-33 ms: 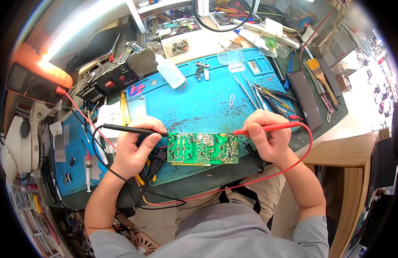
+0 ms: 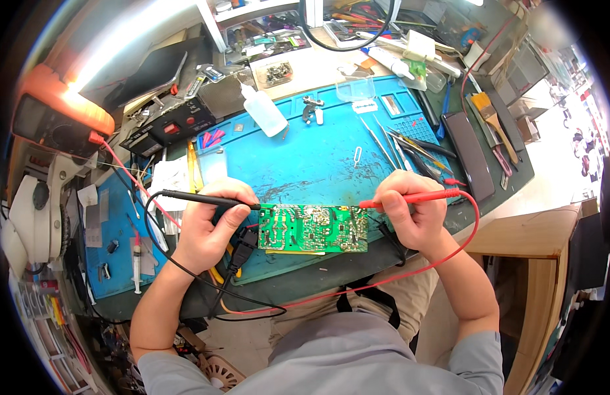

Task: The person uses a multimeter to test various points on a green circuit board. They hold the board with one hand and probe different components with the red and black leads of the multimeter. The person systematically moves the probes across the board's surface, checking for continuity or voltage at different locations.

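Two probes (image 2: 209, 198), one green board (image 2: 311, 228)

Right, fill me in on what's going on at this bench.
A person's left hand grips a slim black probe, its tip by the upper left corner of a green rectangular circuit board dotted with small parts. The right hand grips a slim red probe, its tip near the board's upper right corner. Whether either tip makes contact is too small to tell. Off to the left stands an orange-cased multimeter with a dark face.

Left hand (image 2: 207, 229), right hand (image 2: 414, 212) both pinching
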A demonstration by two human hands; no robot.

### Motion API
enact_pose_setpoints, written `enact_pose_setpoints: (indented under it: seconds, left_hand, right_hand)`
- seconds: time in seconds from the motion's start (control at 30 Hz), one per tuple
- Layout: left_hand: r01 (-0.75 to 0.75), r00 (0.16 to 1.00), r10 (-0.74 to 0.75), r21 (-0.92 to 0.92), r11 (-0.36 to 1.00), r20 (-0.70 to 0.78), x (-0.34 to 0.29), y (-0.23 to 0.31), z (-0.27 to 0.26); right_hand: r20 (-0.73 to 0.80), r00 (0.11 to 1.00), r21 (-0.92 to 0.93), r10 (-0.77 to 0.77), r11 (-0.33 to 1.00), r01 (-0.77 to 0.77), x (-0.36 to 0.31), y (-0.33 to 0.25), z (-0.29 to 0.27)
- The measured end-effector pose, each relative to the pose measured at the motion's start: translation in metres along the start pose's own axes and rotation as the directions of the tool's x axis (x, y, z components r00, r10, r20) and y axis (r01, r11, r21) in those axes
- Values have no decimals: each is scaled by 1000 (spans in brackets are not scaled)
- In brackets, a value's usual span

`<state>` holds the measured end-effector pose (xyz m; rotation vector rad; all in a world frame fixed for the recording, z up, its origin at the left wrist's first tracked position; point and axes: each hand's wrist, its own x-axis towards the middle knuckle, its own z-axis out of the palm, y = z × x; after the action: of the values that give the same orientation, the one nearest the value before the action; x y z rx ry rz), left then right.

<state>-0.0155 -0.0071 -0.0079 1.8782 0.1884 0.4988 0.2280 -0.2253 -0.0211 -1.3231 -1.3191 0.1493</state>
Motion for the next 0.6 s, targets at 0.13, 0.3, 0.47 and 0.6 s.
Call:
enact_pose_setpoints:
  seconds: [0.13, 0.3, 0.47, 0.6]
  left_hand:
    - [3, 1000, -5, 93, 996, 14, -3, 2, -6]
    - [-18, 999, 14, 117, 993, 29, 2, 9, -7]
    - [-45, 998, 41, 120, 992, 37, 0, 7, -8]
    - [-49, 998, 44, 136, 990, 38, 1, 6, -7]
  right_hand:
    - [39, 999, -38, 7, 999, -5, 7, -11, 1]
    - [32, 999, -75, 28, 997, -26, 3, -10, 1]
    - [32, 998, -40, 63, 997, -62, 0, -9, 2]
    - [20, 998, -40, 62, 997, -61, -2, -5, 1]
